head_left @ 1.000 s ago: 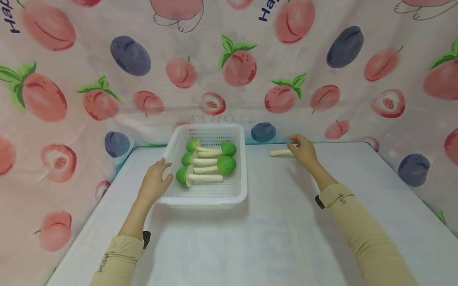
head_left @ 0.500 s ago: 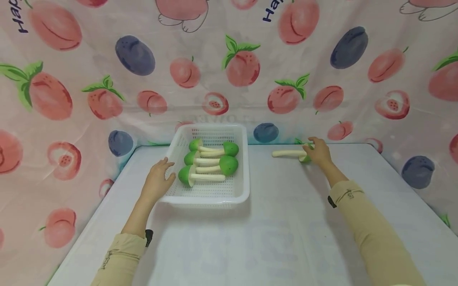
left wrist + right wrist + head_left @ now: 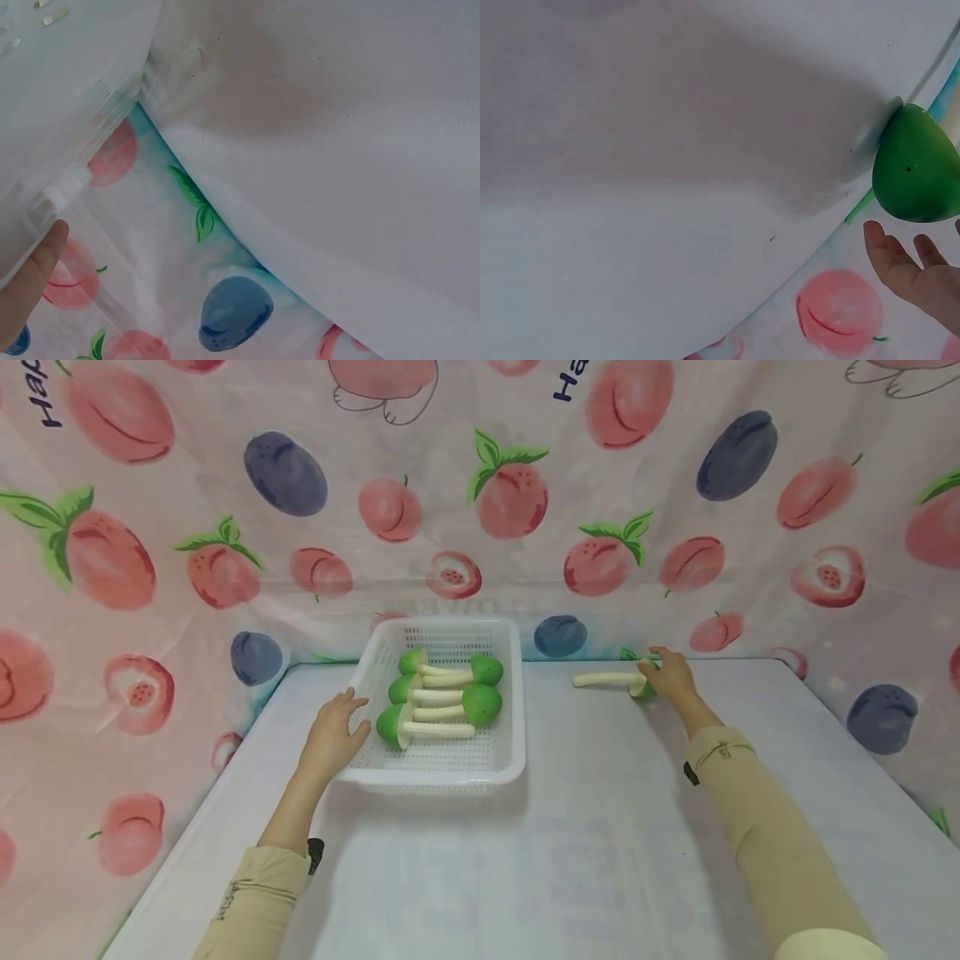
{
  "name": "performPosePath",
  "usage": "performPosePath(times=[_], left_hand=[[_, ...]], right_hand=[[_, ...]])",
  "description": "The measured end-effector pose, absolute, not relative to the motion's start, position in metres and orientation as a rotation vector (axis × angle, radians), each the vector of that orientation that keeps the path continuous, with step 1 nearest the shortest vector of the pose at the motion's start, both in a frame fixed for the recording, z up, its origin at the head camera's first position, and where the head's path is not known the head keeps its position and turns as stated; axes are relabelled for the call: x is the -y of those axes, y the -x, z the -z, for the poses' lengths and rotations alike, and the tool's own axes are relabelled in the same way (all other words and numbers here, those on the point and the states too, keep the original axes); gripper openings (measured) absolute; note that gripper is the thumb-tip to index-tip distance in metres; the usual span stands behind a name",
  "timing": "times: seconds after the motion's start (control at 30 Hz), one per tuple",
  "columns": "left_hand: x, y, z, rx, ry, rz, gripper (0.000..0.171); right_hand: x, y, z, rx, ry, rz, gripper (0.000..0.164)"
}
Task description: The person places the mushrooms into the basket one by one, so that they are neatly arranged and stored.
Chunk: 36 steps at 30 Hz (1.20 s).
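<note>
A toy mushroom with a green cap and long pale stem (image 3: 606,680) lies on the white table at the right, its stem pointing left. My right hand (image 3: 672,678) is beside its cap, fingers spread. In the right wrist view the green cap (image 3: 915,169) appears just above the loosely extended fingers (image 3: 889,259), with a gap showing between. My left hand (image 3: 330,735) rests at the left rim of a white perforated plastic basket (image 3: 457,778), fingers relaxed along it. Several similar mushrooms (image 3: 482,705) lie inside the basket, caps facing left and right.
The white tabletop (image 3: 570,843) runs back to a hanging cloth (image 3: 517,585) printed with peaches and plums. The basket stands near the table's back edge, left of the loose mushroom.
My right hand has let go of the mushroom and drawn to the right, so its green cap shows. The left hand stays at the basket. The head view has shifted slightly.
</note>
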<state>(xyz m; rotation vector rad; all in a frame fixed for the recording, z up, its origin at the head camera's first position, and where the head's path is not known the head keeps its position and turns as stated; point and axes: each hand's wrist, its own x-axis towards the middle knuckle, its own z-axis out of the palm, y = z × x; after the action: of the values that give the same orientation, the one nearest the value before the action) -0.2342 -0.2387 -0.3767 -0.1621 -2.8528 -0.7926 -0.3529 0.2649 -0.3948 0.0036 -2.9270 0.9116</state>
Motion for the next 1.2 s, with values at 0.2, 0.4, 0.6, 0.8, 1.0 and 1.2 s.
performPosePath(times=[0.2,0.4,0.6,0.8,1.0,1.2], left_hand=[[0.239,0.235,0.378,2.851,0.159,0.783,0.042],[0.239,0.235,0.379,2.851,0.169,0.785,0.042],[0.241,0.235,0.38,2.854,0.167,0.777,0.042],[0.238,0.235,0.38,2.833,0.178,0.782,0.042],[0.237,0.234,0.379,2.839,0.181,0.794,0.042],[0.239,0.235,0.38,2.837,0.182,0.777,0.041]], right_hand=[[-0.272,0.369,0.403,2.993,0.038,-0.955,0.057],[-0.301,0.408,0.437,2.998,0.035,-0.982,0.066],[-0.275,0.373,0.409,3.041,0.089,-0.989,0.057],[-0.27,0.362,0.396,3.024,0.12,-0.958,0.052],[-0.267,0.356,0.392,3.013,0.139,-1.021,0.049],[-0.271,0.362,0.398,3.034,0.235,-1.19,0.056]])
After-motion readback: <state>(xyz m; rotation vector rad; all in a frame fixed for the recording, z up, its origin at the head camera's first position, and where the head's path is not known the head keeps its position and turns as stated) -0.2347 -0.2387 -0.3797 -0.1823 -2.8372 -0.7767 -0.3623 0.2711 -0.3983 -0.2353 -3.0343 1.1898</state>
